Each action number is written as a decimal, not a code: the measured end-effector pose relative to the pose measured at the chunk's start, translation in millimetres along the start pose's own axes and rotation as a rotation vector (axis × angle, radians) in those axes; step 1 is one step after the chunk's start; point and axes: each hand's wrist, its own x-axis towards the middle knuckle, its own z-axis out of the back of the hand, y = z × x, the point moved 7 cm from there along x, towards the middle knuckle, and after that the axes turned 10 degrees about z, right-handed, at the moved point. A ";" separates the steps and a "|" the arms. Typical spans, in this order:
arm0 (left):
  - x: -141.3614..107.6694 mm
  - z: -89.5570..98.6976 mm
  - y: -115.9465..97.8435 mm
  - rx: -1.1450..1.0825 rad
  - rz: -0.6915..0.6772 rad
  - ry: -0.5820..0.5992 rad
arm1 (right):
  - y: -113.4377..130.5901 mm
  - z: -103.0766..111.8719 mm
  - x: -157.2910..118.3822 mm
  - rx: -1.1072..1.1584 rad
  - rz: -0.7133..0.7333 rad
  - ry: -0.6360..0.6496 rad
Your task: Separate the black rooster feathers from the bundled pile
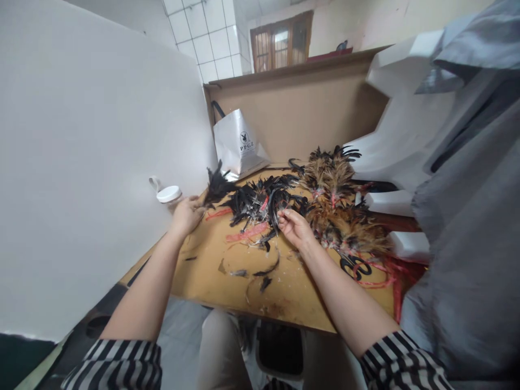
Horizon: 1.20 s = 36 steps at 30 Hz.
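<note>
A wooden table holds a pile of black feathers at its middle. My left hand has its fingers closed round the base of a dark feather bunch, left of the pile. At the pile's right side my right hand pinches the end of a thin black feather. Pink plastic strips lie in front of the pile. Brown feather bunches, some with red ties, lie to the right of my right hand.
Black-handled scissors and red plastic string lie at the right. A white-lidded jar stands at the left by a white panel. A silver bag leans at the back. Below the table edge is a dark bin.
</note>
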 end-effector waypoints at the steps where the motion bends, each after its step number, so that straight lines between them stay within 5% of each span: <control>1: -3.7 -10.3 -0.9 -0.156 0.055 0.103 | -0.2 -0.2 -0.1 -0.002 -0.002 0.000; 6: -38.3 -82.4 -2.3 -0.493 0.315 0.570 | -2.3 -1.2 -0.9 -0.010 -0.019 0.000; 9: -48.4 -108.4 3.5 -0.535 0.401 0.624 | -3.8 -0.9 -1.7 -0.020 -0.023 -0.001; 13: -45.5 -115.7 14.8 -0.561 0.428 0.605 | -4.9 -1.0 -2.7 -0.031 -0.030 -0.002; 19: -43.4 -100.0 30.8 -0.662 0.430 0.584 | -5.4 -2.9 -3.4 -0.034 -0.030 -0.001; 27: -60.4 -120.5 18.6 -0.769 0.530 0.646 | -7.6 -4.4 -6.4 -0.066 -0.049 0.007; 31: -48.6 -96.6 31.2 -0.745 0.476 0.530 | -7.6 -3.6 -5.9 -0.069 -0.048 0.024; 36: -23.2 -18.7 73.1 -0.286 0.377 0.106 | -7.1 -6.6 -6.0 -0.085 -0.050 0.065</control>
